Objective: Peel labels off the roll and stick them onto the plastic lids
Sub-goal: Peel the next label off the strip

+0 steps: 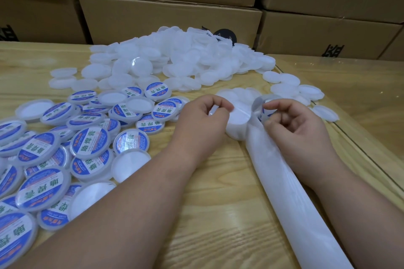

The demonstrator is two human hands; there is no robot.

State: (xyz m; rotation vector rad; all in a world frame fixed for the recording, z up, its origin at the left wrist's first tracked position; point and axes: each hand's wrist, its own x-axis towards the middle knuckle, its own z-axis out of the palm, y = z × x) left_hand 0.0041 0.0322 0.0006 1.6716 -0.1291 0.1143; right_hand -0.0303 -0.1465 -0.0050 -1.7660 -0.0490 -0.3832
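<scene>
Both hands work at centre frame. Left hand (209, 113) pinches the rim of a blank lid (239, 120); right hand (295, 124) has curled fingers at the label roll (263, 109), apparently peeling a label, though the grip itself is unclear. Spent backing strip (290, 192) trails toward lower right. Labelled lids (65, 148) fill the lower left; a larger unlabelled pile (175, 57) at upper centre suggests most work remains.
</scene>
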